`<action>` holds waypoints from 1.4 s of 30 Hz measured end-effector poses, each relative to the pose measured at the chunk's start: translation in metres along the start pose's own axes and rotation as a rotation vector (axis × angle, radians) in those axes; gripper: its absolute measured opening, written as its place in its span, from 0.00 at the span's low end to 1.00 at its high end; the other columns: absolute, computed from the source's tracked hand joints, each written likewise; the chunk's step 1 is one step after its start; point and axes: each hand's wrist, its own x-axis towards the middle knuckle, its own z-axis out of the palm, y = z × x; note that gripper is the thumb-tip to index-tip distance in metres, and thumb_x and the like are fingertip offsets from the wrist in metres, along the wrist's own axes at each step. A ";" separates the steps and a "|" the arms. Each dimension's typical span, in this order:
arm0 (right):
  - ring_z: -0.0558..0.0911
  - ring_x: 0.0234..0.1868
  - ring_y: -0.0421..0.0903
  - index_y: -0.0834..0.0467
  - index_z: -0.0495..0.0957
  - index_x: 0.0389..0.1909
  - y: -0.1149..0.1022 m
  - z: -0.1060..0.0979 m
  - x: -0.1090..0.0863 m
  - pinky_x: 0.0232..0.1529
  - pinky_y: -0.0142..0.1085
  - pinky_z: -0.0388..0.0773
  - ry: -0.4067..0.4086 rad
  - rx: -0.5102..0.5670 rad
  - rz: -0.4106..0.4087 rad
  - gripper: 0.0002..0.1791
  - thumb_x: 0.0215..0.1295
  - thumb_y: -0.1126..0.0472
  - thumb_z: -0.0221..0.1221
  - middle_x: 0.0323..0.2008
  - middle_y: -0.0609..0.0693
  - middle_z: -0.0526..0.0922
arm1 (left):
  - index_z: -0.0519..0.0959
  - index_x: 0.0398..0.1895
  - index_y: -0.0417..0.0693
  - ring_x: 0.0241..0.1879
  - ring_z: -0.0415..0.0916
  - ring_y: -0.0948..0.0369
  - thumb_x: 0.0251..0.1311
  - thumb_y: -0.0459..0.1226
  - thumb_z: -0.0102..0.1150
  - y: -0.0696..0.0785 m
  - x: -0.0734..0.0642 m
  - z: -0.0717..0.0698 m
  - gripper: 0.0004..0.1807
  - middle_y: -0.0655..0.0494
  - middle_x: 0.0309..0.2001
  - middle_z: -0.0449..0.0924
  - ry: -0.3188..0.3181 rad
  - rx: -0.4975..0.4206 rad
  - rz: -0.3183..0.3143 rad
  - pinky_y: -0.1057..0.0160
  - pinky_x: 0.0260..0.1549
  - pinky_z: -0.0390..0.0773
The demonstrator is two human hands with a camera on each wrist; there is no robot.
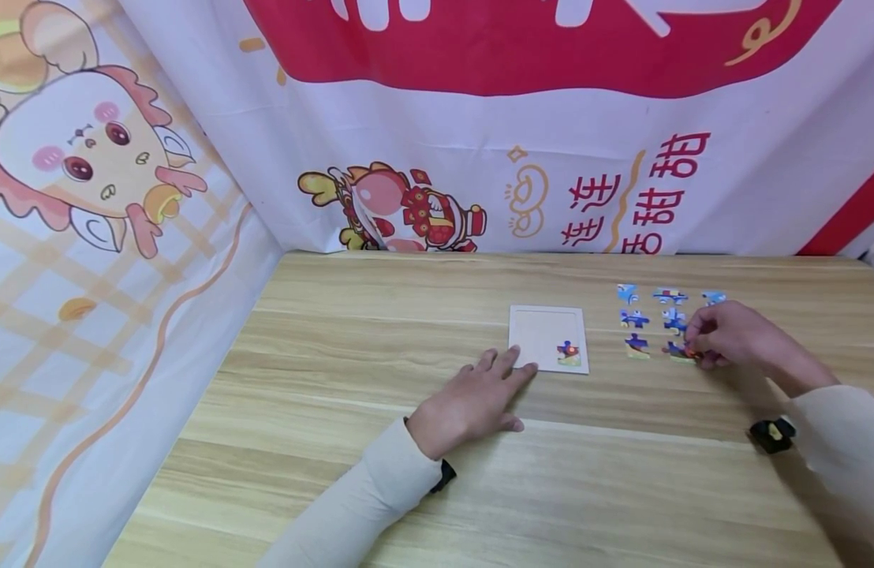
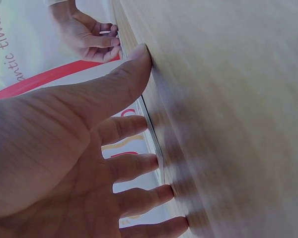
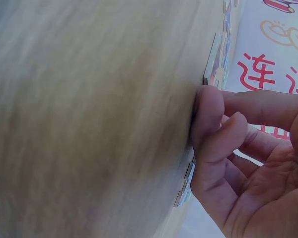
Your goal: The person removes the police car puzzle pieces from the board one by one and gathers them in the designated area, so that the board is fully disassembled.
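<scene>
A white puzzle tray (image 1: 549,309) lies on the table with one puzzle piece (image 1: 569,352) in its lower right corner. My left hand (image 1: 472,398) rests with spread fingers, its fingertips at the tray's near left edge. In the left wrist view, those fingers (image 2: 131,166) reach to the tray's thin rim. To the right of the tray, loose puzzle pieces (image 1: 636,345) lie in rows. My right hand (image 1: 728,339) pinches at a dark, reddish puzzle piece (image 1: 681,353) in the nearest row; its fingers partly cover it. In the right wrist view, the curled fingers (image 3: 221,141) are down at the tabletop.
A wood-grain table (image 1: 352,331) spreads out beneath both hands. Printed cloths hang behind (image 1: 423,118) and along the left side (image 1: 96,276). A black wrist device (image 1: 773,435) sits under the right cuff. More puzzle pieces (image 3: 186,183) lie close to the right hand.
</scene>
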 end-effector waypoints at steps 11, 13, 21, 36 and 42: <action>0.81 0.32 0.47 0.68 0.79 0.40 0.002 0.000 0.001 0.29 0.36 0.81 -0.002 -0.016 -0.015 0.06 0.74 0.71 0.53 0.35 0.56 0.83 | 0.57 0.84 0.60 0.83 0.51 0.45 0.69 0.52 0.65 0.001 0.000 -0.001 0.44 0.49 0.86 0.48 0.003 -0.006 -0.003 0.42 0.77 0.65; 0.81 0.32 0.47 0.69 0.78 0.40 0.003 -0.001 0.000 0.29 0.36 0.81 0.001 -0.014 -0.028 0.06 0.74 0.71 0.53 0.35 0.56 0.83 | 0.57 0.84 0.60 0.83 0.52 0.45 0.69 0.52 0.65 0.001 0.000 -0.001 0.44 0.49 0.85 0.49 0.007 -0.004 -0.002 0.42 0.76 0.65; 0.80 0.34 0.49 0.68 0.77 0.45 -0.003 -0.003 -0.003 0.31 0.37 0.79 0.024 -0.020 -0.031 0.07 0.75 0.68 0.54 0.37 0.57 0.81 | 0.57 0.84 0.60 0.83 0.52 0.46 0.69 0.53 0.65 0.002 0.000 -0.001 0.44 0.49 0.85 0.49 0.011 0.004 -0.001 0.42 0.76 0.65; 0.75 0.29 0.46 0.63 0.80 0.40 -0.051 0.023 -0.003 0.24 0.36 0.72 0.121 -0.028 -0.183 0.05 0.72 0.66 0.57 0.31 0.52 0.80 | 0.56 0.85 0.57 0.84 0.49 0.47 0.72 0.51 0.62 0.009 0.004 0.001 0.42 0.50 0.86 0.48 0.006 0.047 0.030 0.45 0.78 0.63; 0.77 0.29 0.46 0.64 0.80 0.40 -0.074 0.041 0.004 0.26 0.35 0.75 0.088 0.014 -0.251 0.04 0.72 0.68 0.58 0.35 0.54 0.80 | 0.56 0.85 0.58 0.84 0.49 0.48 0.74 0.50 0.59 0.013 0.007 0.001 0.40 0.54 0.86 0.49 -0.006 0.074 0.048 0.45 0.78 0.64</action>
